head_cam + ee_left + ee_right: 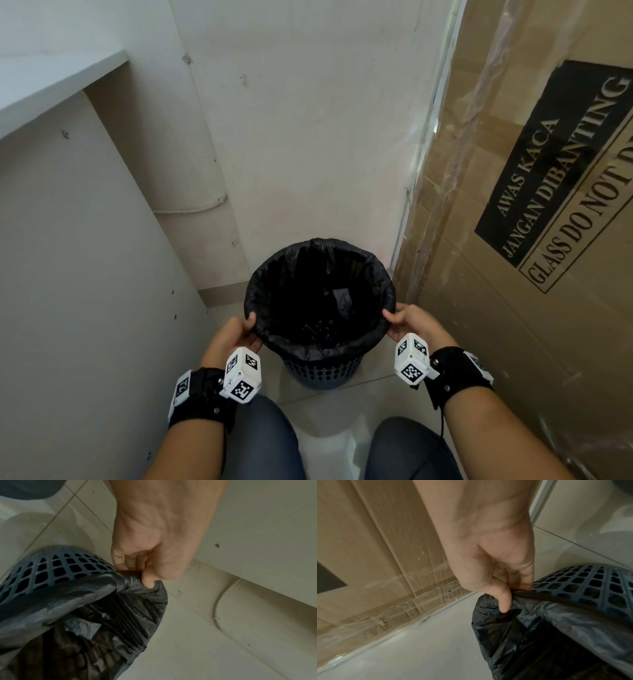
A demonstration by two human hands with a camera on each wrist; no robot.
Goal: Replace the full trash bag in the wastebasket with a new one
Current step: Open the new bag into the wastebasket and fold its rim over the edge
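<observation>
A dark blue lattice wastebasket stands on the tiled floor, lined with a black trash bag whose edge folds over the rim. My left hand pinches the bag's folded edge at the rim's near left; the left wrist view shows the thumb on the black trash bag beside the wastebasket. My right hand pinches the edge at the near right, thumb on the bag by the wastebasket. The bag's inside is dark.
A large cardboard box printed "GLASS DO NOT DROP" stands close on the right. A pale cabinet panel and shelf close the left side; a wall is behind. My knees are just before the basket.
</observation>
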